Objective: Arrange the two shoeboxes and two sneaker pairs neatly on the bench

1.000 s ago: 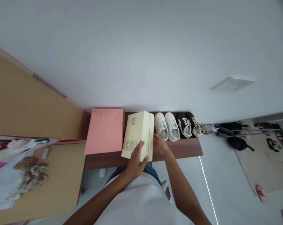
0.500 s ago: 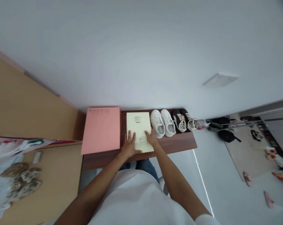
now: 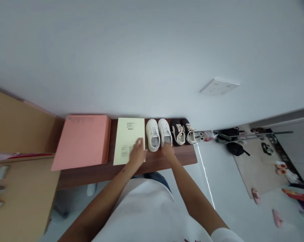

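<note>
A pair of white sneakers stands side by side on the brown wooden shelf (image 3: 178,156), heels towards me. My right hand (image 3: 168,151) is at the heel of the right white sneaker (image 3: 164,129), its fingers closed at the shoe's opening and partly hidden. My left hand (image 3: 138,153) hovers at the right edge of a pale yellow box (image 3: 126,136) with printed labels, fingers apart and slightly blurred, holding nothing. The left white sneaker (image 3: 152,131) stands between that box and the other shoe.
A large pink box (image 3: 82,141) sits at the shelf's left end. Black sneakers (image 3: 178,131) with cream laces stand right of the white pair. The wall (image 3: 142,60) rises behind, with a socket plate (image 3: 219,86). A tan cabinet (image 3: 18,124) is at left.
Both hands have left the pale yellow box's top. My right hand has moved right to the white sneaker, my left hand to the box's right edge. The view has shifted right.
</note>
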Tool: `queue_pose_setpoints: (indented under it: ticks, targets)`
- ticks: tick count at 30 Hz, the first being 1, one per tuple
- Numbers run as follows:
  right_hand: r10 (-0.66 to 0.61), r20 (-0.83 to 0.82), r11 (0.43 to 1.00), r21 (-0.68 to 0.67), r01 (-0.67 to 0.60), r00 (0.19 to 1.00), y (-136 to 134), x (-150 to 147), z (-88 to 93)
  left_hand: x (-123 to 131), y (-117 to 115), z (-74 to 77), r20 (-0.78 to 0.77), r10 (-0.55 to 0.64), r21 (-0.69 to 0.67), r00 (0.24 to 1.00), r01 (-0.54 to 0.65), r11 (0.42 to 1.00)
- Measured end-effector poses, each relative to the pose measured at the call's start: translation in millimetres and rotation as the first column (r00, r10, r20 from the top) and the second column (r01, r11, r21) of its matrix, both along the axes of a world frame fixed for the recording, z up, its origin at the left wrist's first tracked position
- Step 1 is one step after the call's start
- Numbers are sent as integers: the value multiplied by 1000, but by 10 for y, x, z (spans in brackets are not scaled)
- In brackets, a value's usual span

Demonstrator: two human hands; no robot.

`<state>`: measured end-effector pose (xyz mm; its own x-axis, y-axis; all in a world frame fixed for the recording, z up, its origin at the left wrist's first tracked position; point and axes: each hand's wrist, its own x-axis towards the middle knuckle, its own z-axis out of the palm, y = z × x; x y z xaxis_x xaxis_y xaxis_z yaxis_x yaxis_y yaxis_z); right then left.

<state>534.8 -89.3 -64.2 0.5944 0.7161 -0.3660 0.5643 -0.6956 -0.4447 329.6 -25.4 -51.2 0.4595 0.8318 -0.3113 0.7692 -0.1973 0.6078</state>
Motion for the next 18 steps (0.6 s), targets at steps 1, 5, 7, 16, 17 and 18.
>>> queue_pose_setpoints:
  ticks: [1,5,7,16,17,18]
  targets:
    - [11,-12,999,-44,-11,1000,26,63,-44,303,-75,-15,87,-25,-76,996,32,997]
    - [-3,-105,999,-35,-1,994,21,338,-125,1154,-215,-162,86,126,-323,988,-92,942]
    - [-60,-256,992,95,87,965,-97,504,-126,1238,-212,-228,97,228,-298,969,-190,935]
    - [-182,-616,954,78,290,766,-699,758,-408,1107,-145,-383,71,618,-456,783,-525,719]
    - [-176,-619,967,35,251,766,-729,757,-440,1125,-137,-404,53,603,-441,796,-523,730]
    - [-162,-616,978,4,208,771,-757,771,-457,1137,-135,-414,37,590,-420,806,-523,741]
